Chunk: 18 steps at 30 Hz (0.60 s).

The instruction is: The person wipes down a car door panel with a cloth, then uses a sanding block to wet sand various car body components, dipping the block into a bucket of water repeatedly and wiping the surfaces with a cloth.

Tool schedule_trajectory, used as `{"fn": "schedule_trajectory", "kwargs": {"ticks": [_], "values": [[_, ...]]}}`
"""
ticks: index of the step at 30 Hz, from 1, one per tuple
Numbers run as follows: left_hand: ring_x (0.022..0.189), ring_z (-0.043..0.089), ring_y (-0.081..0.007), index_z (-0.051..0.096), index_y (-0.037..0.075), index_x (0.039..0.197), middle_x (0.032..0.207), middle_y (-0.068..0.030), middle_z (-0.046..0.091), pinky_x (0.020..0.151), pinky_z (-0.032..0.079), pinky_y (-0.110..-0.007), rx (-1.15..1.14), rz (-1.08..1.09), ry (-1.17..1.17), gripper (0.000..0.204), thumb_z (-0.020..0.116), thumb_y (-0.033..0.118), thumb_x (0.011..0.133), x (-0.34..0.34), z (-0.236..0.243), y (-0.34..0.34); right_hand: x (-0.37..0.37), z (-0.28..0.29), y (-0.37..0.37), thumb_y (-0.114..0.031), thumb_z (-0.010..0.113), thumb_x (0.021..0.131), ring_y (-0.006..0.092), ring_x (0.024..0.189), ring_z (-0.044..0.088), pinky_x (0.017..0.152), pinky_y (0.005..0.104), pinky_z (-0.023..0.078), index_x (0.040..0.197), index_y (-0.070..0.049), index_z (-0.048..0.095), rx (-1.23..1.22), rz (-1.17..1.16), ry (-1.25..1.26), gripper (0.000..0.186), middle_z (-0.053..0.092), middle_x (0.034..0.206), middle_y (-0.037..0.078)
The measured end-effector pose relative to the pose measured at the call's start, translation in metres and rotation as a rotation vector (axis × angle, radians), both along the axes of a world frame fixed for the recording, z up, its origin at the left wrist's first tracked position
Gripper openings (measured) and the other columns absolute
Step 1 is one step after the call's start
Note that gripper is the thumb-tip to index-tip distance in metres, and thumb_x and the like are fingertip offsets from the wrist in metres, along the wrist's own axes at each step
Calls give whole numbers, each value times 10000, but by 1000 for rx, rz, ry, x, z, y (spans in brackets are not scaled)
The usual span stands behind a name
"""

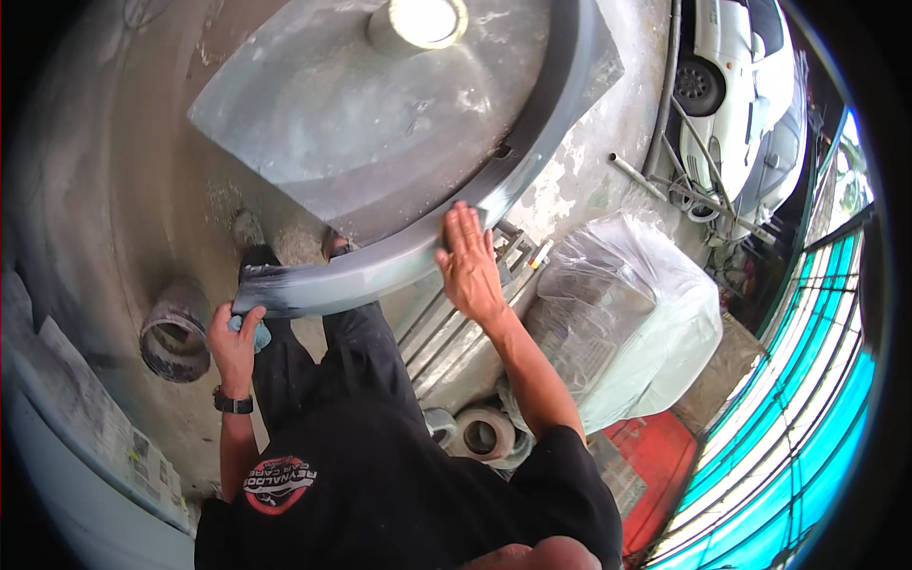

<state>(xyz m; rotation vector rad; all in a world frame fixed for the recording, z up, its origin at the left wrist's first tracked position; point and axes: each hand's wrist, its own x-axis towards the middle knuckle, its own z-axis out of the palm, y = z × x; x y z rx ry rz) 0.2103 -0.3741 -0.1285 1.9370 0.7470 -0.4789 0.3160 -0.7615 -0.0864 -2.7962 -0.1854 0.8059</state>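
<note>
A long curved grey panel [347, 280] with pale, dusty patches runs from my left up to the top of the view, alongside a grey sheet [313, 114] bearing a pale cylinder [389, 28]. My left hand [235, 351] grips the panel's near end, with a light blue cloth [260, 338] bunched in it. My right hand [470, 266] presses on the panel's surface, fingers extended over a small dark pad [480, 217] held under them, partly hidden.
A bucket [176, 332] stands at left. To the right are a plastic-covered bundle [636, 323], metal pipes [636, 176], white cars [741, 57] and a red sheet [636, 456]. Rolls [480, 437] lie below the bundle. My legs [366, 356] are beneath the panel.
</note>
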Motion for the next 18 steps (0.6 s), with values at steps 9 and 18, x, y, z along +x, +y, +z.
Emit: {"fn": "schedule_trajectory", "kwargs": {"ticks": [9, 18], "values": [[736, 526, -120, 640, -7, 934, 788, -31, 646, 710, 476, -313, -66, -142, -32, 371, 779, 335, 893, 12, -64, 3, 156, -88, -126, -369, 438, 1048, 419, 1530, 137, 1193, 636, 176, 1580, 6, 200, -33, -509, -581, 692, 125, 1660, 233], [806, 524, -119, 640, -13, 974, 843, -23, 642, 778, 475, -313, 50, -222, -5, 303, 722, 275, 934, 8, -58, 16, 62, -81, -74, -387, 516, 999, 361, 1544, 145, 1185, 664, 165, 1605, -63, 165, -43, -373, -431, 772, 122, 1680, 156]]}}
